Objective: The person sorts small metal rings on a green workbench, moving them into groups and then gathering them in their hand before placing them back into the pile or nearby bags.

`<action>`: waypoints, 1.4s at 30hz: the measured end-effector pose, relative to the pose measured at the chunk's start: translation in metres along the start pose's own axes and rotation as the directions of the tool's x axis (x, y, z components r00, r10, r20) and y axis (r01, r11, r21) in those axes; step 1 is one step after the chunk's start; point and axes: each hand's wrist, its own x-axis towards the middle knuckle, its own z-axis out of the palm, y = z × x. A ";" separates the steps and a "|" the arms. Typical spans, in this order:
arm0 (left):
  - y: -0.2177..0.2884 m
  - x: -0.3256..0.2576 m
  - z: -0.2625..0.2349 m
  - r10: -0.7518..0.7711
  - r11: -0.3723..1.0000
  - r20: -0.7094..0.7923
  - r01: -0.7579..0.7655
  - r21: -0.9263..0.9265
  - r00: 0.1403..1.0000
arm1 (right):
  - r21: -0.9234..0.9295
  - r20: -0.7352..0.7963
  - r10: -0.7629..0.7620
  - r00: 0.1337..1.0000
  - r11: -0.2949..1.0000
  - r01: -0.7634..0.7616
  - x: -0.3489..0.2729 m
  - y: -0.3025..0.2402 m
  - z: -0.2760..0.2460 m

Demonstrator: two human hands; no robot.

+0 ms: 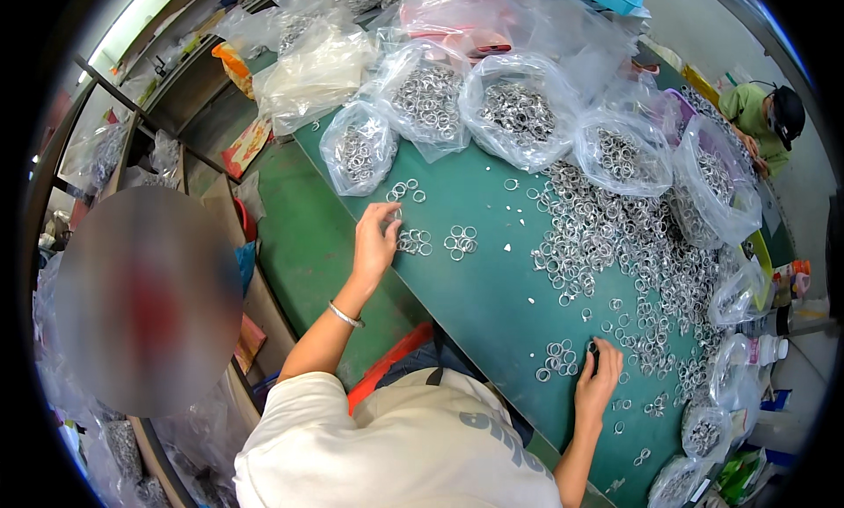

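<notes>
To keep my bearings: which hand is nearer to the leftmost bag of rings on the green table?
Left. The left hand is just below the bag of rings in the view, apart from it; the right hand is much farther off, toward the lower right.

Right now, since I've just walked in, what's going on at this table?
A person in a pale shirt is handling small metal rings at a green table. The left hand is at a few rings near the edge, the right hand beside a small cluster. A large heap lies beyond, with open bags along it. Someone in green is at far right.
</notes>
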 end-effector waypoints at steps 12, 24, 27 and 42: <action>0.002 -0.002 -0.005 -0.251 0.703 0.309 0.392 -0.593 0.917 | -0.011 0.011 0.024 1.000 1.000 -0.024 -0.001 -0.009 0.001; 0.063 -0.034 0.023 0.032 0.547 0.671 0.549 -0.632 0.741 | -0.093 -0.109 -0.039 0.993 0.995 0.028 0.002 -0.010 0.013; 0.084 -0.044 0.030 0.061 0.609 0.701 0.530 -0.590 0.711 | -0.060 -0.098 0.006 0.995 0.998 -0.012 -0.007 -0.009 0.008; 0.141 -0.054 0.074 0.221 0.801 0.903 0.460 -0.383 0.369 | 0.318 -0.338 0.203 0.919 0.944 -0.091 -0.029 -0.006 0.000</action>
